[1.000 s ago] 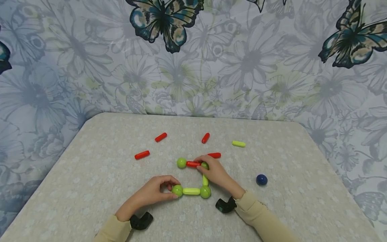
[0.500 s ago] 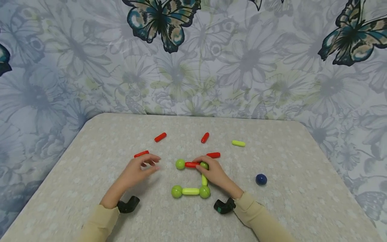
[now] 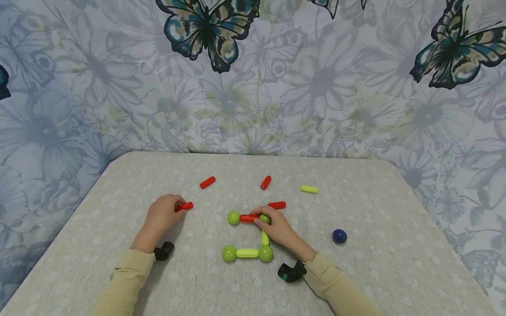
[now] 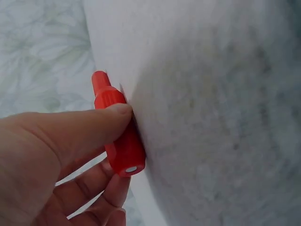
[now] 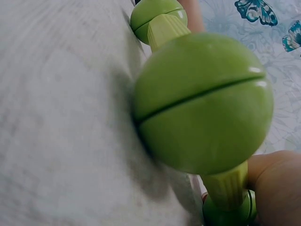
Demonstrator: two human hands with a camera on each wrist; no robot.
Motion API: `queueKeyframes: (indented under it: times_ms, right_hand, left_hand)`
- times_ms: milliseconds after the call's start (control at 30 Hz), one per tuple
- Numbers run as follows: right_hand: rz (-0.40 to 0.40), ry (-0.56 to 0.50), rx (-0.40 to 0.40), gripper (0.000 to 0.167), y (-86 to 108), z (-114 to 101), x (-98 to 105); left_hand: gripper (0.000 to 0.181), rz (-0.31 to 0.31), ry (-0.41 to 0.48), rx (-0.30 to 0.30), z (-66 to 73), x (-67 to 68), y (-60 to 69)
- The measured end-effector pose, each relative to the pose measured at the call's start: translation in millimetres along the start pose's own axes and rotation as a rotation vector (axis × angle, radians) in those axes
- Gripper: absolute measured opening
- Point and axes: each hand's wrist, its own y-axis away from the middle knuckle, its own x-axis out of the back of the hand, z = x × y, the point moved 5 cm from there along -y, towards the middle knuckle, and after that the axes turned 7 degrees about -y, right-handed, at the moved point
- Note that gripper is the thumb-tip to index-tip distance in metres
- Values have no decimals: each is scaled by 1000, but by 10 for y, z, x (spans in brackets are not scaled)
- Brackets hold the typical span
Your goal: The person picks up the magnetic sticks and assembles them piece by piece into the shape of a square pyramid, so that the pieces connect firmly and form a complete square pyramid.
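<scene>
At the left of the table my left hand [image 3: 163, 216] pinches a red rod [image 3: 186, 206]; in the left wrist view the thumb lies across that red rod [image 4: 124, 141]. My right hand [image 3: 280, 224] grips the upper right corner of a joined shape, with fingers around a green ball [image 3: 265, 218] and the end of a red rod [image 3: 248, 218]. The shape also has a ball [image 3: 233, 217] at upper left, two yellow-green rods and two lower balls [image 3: 229, 253]. A green ball [image 5: 204, 103] fills much of the right wrist view.
Two red rods [image 3: 207, 182] [image 3: 266, 182] and a yellow-green rod [image 3: 309, 189] lie toward the back of the table [image 3: 356, 184]. Another red rod [image 3: 277, 205] is just behind my right hand. A dark blue ball [image 3: 339, 236] sits to the right.
My left hand has let go of the lower left green ball, moved back and left, and taken hold of the leftmost red rod. My right hand stays on its corner.
</scene>
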Motion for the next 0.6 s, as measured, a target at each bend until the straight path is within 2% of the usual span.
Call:
queueKeyframes:
  times_ms: [133, 233, 333, 500, 600]
  right_hand:
    - [-4, 0, -8, 18, -4, 9, -10]
    - [-7, -2, -13, 18, -8, 20, -15]
    - [-10, -5, 6, 18, -7, 15, -13]
    - [-15, -4, 24, 18, 1, 11, -10]
    - [-12, -6, 20, 18, 3, 9, -8]
  left_hand:
    - [17, -26, 41, 8, 112, 5, 80]
    - [16, -57, 142, 28, 223, -21, 162]
    - [19, -104, 316, 50, 353, -75, 241]
    - [28, -247, 633, 73, 586, -218, 348]
    - [31, -318, 764, 74, 705, -292, 388]
